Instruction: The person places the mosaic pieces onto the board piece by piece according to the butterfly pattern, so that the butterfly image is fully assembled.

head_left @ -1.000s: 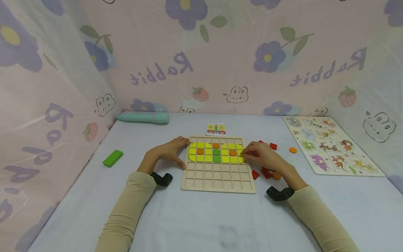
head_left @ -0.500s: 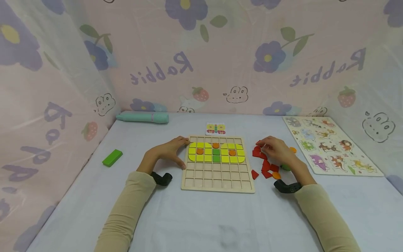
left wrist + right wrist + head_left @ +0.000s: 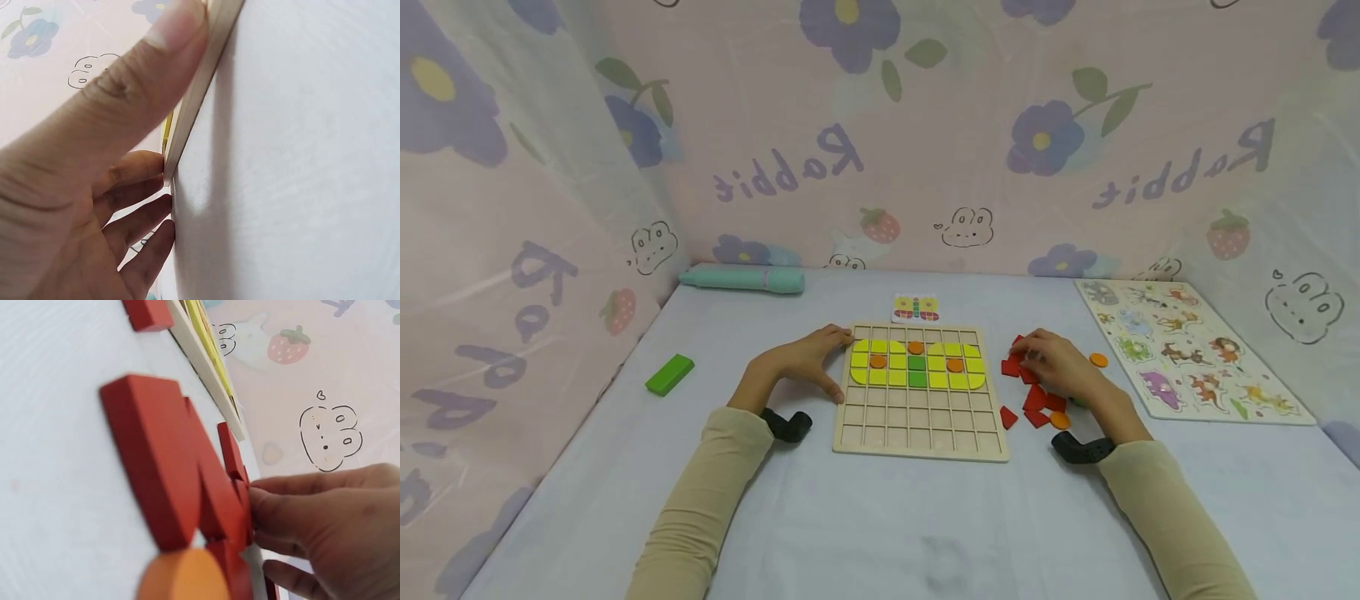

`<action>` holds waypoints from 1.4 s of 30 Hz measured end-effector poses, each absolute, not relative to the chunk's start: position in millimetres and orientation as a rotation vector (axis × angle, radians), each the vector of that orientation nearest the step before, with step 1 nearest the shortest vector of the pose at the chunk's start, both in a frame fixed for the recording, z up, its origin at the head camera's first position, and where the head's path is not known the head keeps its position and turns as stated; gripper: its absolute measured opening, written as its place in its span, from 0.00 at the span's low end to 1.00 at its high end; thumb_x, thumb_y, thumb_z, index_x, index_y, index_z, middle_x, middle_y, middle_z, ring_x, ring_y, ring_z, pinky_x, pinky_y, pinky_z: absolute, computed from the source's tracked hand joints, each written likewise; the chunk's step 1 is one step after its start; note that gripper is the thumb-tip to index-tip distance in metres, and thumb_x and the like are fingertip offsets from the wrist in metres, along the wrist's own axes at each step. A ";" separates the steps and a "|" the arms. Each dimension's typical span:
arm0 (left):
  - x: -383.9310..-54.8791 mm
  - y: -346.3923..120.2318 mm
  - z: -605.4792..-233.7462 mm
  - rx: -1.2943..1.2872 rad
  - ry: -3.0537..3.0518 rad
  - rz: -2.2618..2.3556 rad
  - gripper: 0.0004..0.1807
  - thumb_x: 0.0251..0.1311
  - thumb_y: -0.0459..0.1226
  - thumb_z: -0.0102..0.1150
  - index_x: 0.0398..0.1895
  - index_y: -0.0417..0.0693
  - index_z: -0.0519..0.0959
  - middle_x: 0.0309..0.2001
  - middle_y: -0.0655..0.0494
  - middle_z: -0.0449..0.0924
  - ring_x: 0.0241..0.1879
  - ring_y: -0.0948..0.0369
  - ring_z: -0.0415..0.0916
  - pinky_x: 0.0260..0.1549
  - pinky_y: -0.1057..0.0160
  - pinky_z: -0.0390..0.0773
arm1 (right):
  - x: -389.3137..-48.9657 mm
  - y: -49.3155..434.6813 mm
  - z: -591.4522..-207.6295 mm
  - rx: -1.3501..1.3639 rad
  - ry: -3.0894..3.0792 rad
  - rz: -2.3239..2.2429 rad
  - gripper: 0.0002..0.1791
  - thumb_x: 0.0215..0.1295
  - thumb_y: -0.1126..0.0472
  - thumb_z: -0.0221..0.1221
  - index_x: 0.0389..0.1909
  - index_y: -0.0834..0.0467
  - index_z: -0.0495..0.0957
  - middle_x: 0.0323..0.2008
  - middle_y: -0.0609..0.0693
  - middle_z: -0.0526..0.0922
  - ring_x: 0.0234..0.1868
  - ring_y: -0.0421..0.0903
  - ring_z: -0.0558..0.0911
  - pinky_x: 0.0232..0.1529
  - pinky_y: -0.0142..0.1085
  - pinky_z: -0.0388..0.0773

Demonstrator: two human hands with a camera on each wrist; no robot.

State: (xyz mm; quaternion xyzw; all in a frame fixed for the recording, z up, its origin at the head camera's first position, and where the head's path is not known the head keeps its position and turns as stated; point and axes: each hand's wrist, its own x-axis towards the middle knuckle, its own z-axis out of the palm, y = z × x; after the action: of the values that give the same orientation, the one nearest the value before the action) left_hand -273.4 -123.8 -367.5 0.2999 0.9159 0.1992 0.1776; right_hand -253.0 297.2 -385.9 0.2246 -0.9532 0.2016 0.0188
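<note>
A wooden grid board (image 3: 921, 425) lies mid-table, with yellow, orange and green tiles in its upper rows. My left hand (image 3: 801, 360) spans the board's left edge. In the left wrist view, its thumb (image 3: 178, 28) touches the rim and a fingertip meets the board near its corner. To the right of the board, my right hand (image 3: 1060, 365) is over a loose group of red blocks (image 3: 1034, 398). In the right wrist view, its thumb and forefinger pinch at a small red block (image 3: 240, 494), mostly hidden by the fingers and other blocks.
A small butterfly pattern card (image 3: 915, 308) lies behind the board. Orange discs (image 3: 1098, 360) are near the red blocks. An animal puzzle board (image 3: 1195, 350) stands at right, a green block (image 3: 670, 375) at left, and a teal tube-shaped case (image 3: 741, 279) at the back left.
My right hand has moved right, from the board's right edge to the red blocks. The yellow tile it had at that edge now lies in the grid. My left hand stays put.
</note>
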 end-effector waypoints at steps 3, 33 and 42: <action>-273.6 -123.5 -367.1 0.851 2.593 0.561 0.55 0.38 0.51 0.75 0.69 0.43 0.57 0.69 0.48 0.53 0.70 0.52 0.47 0.68 0.52 0.51 | -251.8 295.7 -383.1 0.648 -2.990 0.597 0.13 0.62 0.67 0.58 0.48 0.63 0.77 0.43 0.58 0.75 0.39 0.51 0.74 0.44 0.47 0.75; -276.8 -122.1 -368.1 0.878 2.588 0.587 0.55 0.36 0.51 0.76 0.68 0.43 0.59 0.69 0.49 0.54 0.70 0.53 0.48 0.68 0.52 0.51 | -235.3 90.2 -383.6 1.354 -2.736 0.887 0.11 0.58 0.62 0.64 0.42 0.57 0.81 0.38 0.45 0.80 0.39 0.39 0.75 0.43 0.30 0.74; -277.5 -125.5 -369.7 0.863 2.582 0.583 0.55 0.36 0.52 0.75 0.69 0.43 0.58 0.69 0.49 0.54 0.69 0.52 0.48 0.67 0.51 0.52 | -235.6 85.9 -386.4 1.391 -2.709 0.975 0.09 0.56 0.60 0.65 0.38 0.56 0.83 0.35 0.44 0.81 0.39 0.39 0.75 0.43 0.32 0.74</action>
State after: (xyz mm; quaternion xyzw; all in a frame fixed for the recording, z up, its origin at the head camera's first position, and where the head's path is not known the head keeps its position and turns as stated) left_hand -277.5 -125.5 -369.7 0.3052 0.9125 0.2062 0.1779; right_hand -235.6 85.9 -386.4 0.4347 -0.8470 0.3047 -0.0279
